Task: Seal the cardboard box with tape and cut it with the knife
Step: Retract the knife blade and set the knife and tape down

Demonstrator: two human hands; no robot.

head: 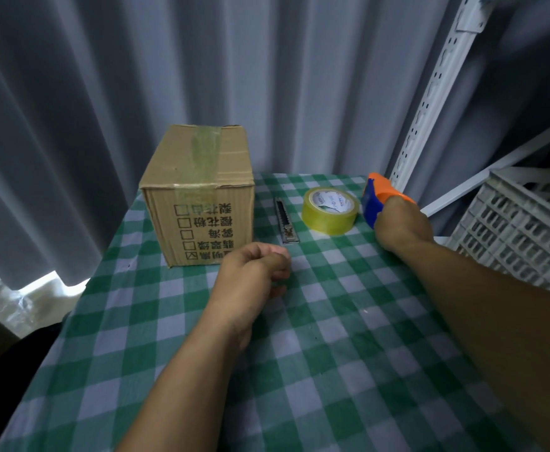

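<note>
A closed cardboard box with a strip of clear tape over its top seam stands at the far left of the checked table. Right of it lies a metal utility knife, then a roll of yellowish clear tape lying flat. My right hand is closed around an orange and blue tape dispenser beside the roll. My left hand hovers in a loose fist just in front of the box and the knife, holding nothing.
The green and white checked tablecloth covers the table. A white plastic crate and a white metal shelf upright stand at the right. Grey curtains hang behind.
</note>
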